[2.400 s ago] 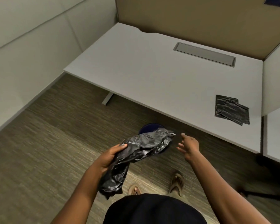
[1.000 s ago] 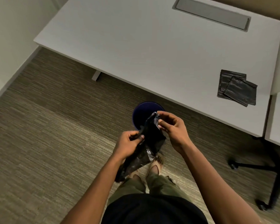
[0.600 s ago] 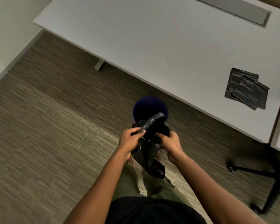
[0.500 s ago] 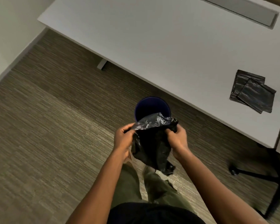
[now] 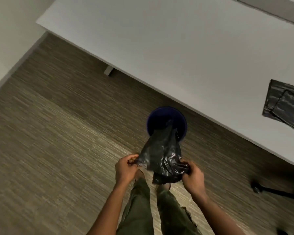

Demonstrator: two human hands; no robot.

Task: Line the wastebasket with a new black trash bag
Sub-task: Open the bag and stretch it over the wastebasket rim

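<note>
Bag position: the black trash bag (image 5: 160,155) hangs stretched between my two hands and the wastebasket (image 5: 166,122); its far end lies over or just inside the near rim, though I cannot tell how deep it goes.
Bag long axis: runs from my hands away and slightly right, toward the basket mouth. The end I hold is the wider one; the far end narrows.
Basket from my fingers: ahead of me and a little to the right, on the carpet (image 5: 58,133), close to the edge of the white desk (image 5: 176,48).
Left hand (image 5: 126,168): curled closed, fingertips pinching the bag's left corner. Nothing else in it.
Right hand (image 5: 192,177): closed on a bunched fold at the bag's right corner, fingers wrapped under the plastic.
Nearer hand: the right, by my reading, sits somewhat closer to the basket's line; the left is off to the side.
Coming move, as I judge it: part the two layers at my end, then carry the mouth forward over the rim. The bag looks unopened as yet.
Count, bag in hand: one.
Count, wastebaskets: one, dark blue, round.
Count, spare folded bags (image 5: 285,111): two appear to lie overlapped on the desk at right, well apart from my hands.
Count, hands on the bag: two.
</note>
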